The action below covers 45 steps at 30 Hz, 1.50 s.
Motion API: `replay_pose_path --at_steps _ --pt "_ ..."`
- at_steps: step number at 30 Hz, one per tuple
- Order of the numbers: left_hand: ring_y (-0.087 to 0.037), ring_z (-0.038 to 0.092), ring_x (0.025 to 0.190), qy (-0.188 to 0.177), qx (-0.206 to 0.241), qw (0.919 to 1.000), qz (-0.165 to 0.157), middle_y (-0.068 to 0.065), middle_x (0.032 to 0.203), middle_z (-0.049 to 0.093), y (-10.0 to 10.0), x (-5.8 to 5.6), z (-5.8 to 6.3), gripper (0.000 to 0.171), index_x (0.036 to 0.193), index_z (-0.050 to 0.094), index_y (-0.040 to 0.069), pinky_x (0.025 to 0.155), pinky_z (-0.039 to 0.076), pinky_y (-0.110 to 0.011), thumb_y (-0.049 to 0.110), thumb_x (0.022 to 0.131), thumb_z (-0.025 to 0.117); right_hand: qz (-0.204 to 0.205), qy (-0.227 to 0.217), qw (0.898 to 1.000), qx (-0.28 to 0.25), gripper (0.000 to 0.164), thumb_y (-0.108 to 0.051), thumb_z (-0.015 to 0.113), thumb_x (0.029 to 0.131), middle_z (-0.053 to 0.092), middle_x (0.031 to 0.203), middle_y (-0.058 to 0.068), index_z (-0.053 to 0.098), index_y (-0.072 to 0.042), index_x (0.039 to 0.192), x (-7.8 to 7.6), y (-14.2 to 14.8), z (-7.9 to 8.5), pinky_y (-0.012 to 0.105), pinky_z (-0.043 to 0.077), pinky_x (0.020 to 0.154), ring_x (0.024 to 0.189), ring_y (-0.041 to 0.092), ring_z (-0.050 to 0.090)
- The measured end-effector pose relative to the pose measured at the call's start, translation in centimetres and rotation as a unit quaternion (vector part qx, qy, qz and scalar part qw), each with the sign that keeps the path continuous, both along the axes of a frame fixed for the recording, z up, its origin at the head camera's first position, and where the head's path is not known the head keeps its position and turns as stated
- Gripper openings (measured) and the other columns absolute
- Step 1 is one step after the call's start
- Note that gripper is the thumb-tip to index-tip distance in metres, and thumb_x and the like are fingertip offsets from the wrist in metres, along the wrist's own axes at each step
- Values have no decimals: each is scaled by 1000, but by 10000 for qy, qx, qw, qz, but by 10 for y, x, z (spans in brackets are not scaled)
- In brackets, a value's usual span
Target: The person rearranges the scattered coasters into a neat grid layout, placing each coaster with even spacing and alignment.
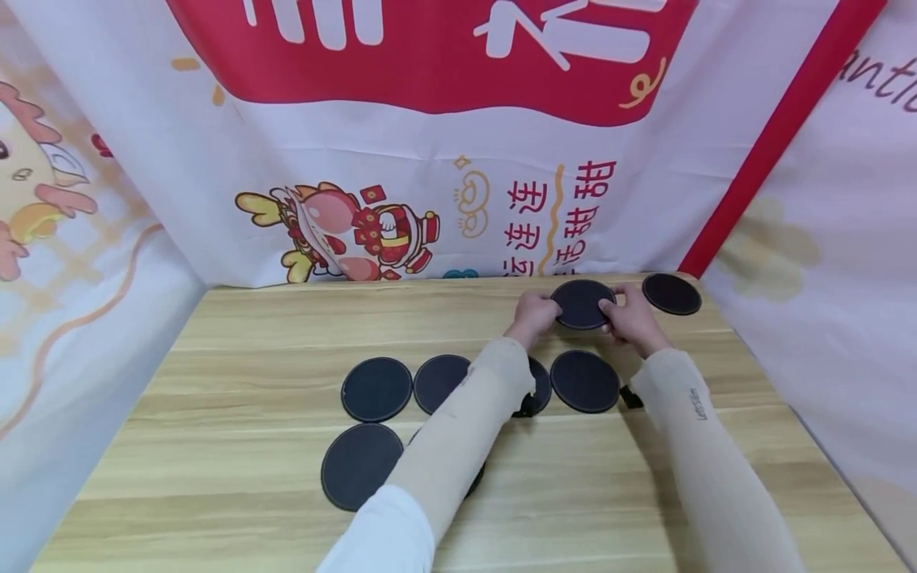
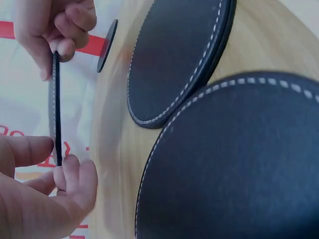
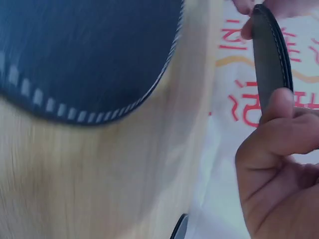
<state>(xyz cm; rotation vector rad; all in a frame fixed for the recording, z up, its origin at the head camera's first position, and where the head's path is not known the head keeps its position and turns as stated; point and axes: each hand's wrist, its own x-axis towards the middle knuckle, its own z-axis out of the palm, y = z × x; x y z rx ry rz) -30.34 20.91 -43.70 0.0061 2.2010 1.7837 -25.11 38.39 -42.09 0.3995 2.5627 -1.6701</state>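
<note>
A round black coaster (image 1: 583, 305) with light stitching round its rim is held by both hands near the table's back edge. My left hand (image 1: 535, 313) pinches its left side, thumb on top. On its right side my right hand (image 1: 634, 317) pinches it the same way. Seen edge-on in the left wrist view, the coaster (image 2: 56, 109) spans between the two hands, off the tabletop. In the right wrist view the thumb of my right hand (image 3: 279, 164) presses on the near rim of the coaster (image 3: 270, 55).
Another coaster (image 1: 671, 294) lies at the back right corner. Several more lie in two rows, among them one (image 1: 585, 382) just in front of the hands and one (image 1: 362, 467) at the front left. My left sleeve (image 1: 466, 430) covers parts of some. A printed cloth (image 1: 401, 151) hangs behind the wooden table (image 1: 215, 414).
</note>
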Motion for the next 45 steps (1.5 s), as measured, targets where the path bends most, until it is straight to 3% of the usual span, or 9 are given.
replay_pose_path --at_steps 4,7,11,16,22,26,31,38,45 --pt "-33 66 89 15 372 9990 232 -6 92 66 -7 1 4 27 116 72 1 78 57 -44 -4 91 62 101 154 9986 -503 46 -20 46 108 54 61 5 25 0 145 2 -6 4 26 35 42 44 8 42" --pt "-34 66 76 -84 736 9970 204 -6 79 61 -11 3 11 34 127 67 5 82 56 -52 -2 95 61 116 321 9971 -683 45 -22 45 109 53 62 7 26 -4 146 2 -10 4 26 34 41 43 9 40" --pt "-19 55 53 -93 893 9955 -319 -13 69 62 -18 6 19 50 147 54 14 74 57 -49 2 98 59 72 561 9936 -975 46 -24 44 110 51 61 5 28 -12 151 6 -14 6 26 32 40 42 9 38" --pt "-18 56 51 -103 1109 9890 -976 -15 71 67 -30 12 34 65 158 37 21 61 55 -40 1 100 57 147 787 9888 -1258 57 -26 46 109 48 57 2 22 -15 159 18 -21 20 25 30 38 40 9 36" --pt "-19 57 54 162 1179 9852 -1237 -27 84 69 -45 26 55 68 160 33 20 55 51 -33 -2 100 57 163 983 9828 -1558 61 -21 54 106 49 56 1 22 -16 158 37 -29 37 26 29 35 40 10 37" --pt "-19 56 54 187 1026 9853 -1354 -26 84 69 -59 37 63 67 160 32 18 52 50 -30 -2 101 56 230 920 9783 -1843 53 -18 58 104 49 56 1 31 -16 149 48 -35 40 26 27 36 39 9 37" --pt "-19 56 54 188 738 9847 -1568 -21 79 68 -79 47 67 67 160 32 20 55 51 -31 -1 101 56 309 830 9815 -1697 46 -16 57 104 49 56 0 35 -13 145 58 -45 41 26 28 37 39 10 35" --pt "-19 57 55 315 688 9815 -1757 -22 80 68 -96 57 65 66 159 33 16 56 53 -30 -2 101 57 782 646 9872 -1233 58 -19 53 106 51 60 2 27 -14 157 73 -51 46 26 36 40 43 11 38" --pt "-16 56 52 374 514 9785 -1963 -24 82 68 -108 67 62 65 159 32 14 55 54 -29 -1 101 58 1233 360 9801 -1514 61 -8 46 106 54 61 3 19 -17 161 86 -55 47 27 39 40 41 11 35"
